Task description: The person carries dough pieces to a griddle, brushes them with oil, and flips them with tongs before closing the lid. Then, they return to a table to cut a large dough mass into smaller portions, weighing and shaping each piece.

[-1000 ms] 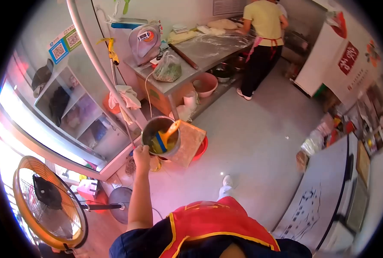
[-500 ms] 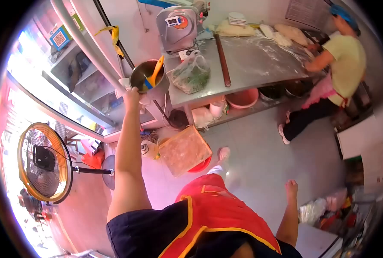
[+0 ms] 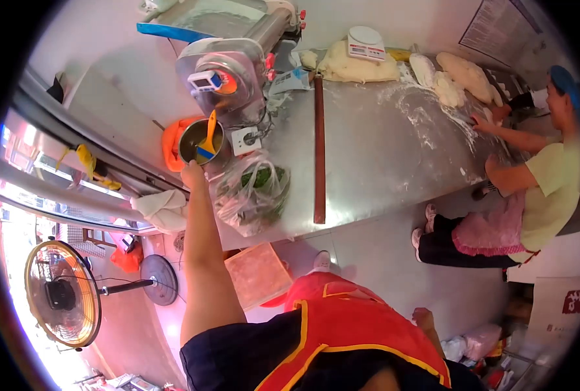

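Observation:
My left hand (image 3: 192,174) is closed on the near rim of a metal pot (image 3: 213,155), held over the left end of the metal table (image 3: 381,150). Inside the pot leans a brush (image 3: 210,132) with an orange handle and a blue band. Right beside the pot are a white socket box (image 3: 245,140) and a clear plastic bag (image 3: 254,195) of greens. An orange bag (image 3: 171,146) lies behind the pot. My right hand (image 3: 423,318) hangs low beside the red apron, its fingers curled and too small to make out.
A dough machine (image 3: 221,81), a rolling pin (image 3: 319,150), dough (image 3: 358,65) and a white scale (image 3: 366,44) are on the table. A co-worker (image 3: 544,176) handles dough at the right. A board (image 3: 257,275) lies low near my feet; a fan (image 3: 62,293) stands left.
I have come closer to the table, and the pot has moved from beside the glass partition to the table's left end. My right hand has drawn in toward the apron.

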### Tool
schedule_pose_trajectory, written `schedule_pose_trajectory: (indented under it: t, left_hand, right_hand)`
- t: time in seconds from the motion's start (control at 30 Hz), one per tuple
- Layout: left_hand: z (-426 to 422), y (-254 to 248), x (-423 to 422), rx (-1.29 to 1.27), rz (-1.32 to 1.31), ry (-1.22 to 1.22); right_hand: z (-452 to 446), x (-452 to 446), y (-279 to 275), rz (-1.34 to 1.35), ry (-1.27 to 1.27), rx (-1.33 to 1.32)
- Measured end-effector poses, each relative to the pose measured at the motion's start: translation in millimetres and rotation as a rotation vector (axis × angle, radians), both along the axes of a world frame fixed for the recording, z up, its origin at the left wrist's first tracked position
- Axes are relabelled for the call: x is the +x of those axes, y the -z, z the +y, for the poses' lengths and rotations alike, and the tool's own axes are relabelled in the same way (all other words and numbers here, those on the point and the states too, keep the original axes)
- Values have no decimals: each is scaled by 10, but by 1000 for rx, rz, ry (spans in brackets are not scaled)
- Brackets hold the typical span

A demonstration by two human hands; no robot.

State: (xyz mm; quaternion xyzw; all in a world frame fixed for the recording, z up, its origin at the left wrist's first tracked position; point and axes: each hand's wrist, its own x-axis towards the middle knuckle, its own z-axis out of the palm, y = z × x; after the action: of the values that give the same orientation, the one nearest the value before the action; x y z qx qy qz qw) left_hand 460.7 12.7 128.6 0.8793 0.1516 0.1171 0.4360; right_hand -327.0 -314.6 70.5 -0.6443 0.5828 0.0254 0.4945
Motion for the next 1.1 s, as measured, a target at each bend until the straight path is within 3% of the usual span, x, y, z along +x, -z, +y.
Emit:
schedule_pose_trajectory:
  t: [0.07,0.1,0.2,0.23,0.33,0.37,0.47,0.53,0.6,0.67,0.73,0.8,0.9,1.0,1.1]
  left_hand:
    - [-63,156,115,91,56,24]
    - [-153,175,71,-198,48,-59]
    - [159,718,454,-204,69,14]
    - [-61,356,217,-577,36,-45]
    - [-37,313,228,-650,164,-102]
    - [79,431,288,-673,191,-109]
    - [-425,-277,-256,-544,111,-253]
    - [-601,-451,-671,246,-181,-201]
    - [-1314,-753,-1318,84,-419,-101]
    - [-1954,-698,-1868,157,-100,14]
    - [-2383,-115,-2224,580,-245,370]
    - [-3004,17,-2384,577,-78,352]
    - [-3377,337,-2294,605,50,246]
    - [-3466,448,-2139,626,137,125]
    - [-3448,419,-2120,606,161,148]
  right_hand:
    - [-413,178,121,5,-80,-13]
    - [-629,269,196,4,-187,-44]
    - [-1128,832,67,25,-463,-175]
    - [-1290,1107,25,-12,-501,-216]
    - [-1603,2365,-551,-180,-418,-177]
    - [-1764,2745,-674,-188,-499,-236]
    - [-2407,3713,-759,-406,-617,-243]
    - [-2968,4372,-581,-510,-645,-216]
    - [-3335,5116,-702,-671,-490,-122]
    - [-3846,5826,-735,-719,-386,19]
    - [-4220,6549,-774,-811,-258,21]
    - [-4510,7184,-782,-853,-117,130]
    - [-4892,7858,-637,-722,-175,414]
    - [-5096,8414,-291,-659,75,824]
    - [-5077,8564,-635,-686,23,723]
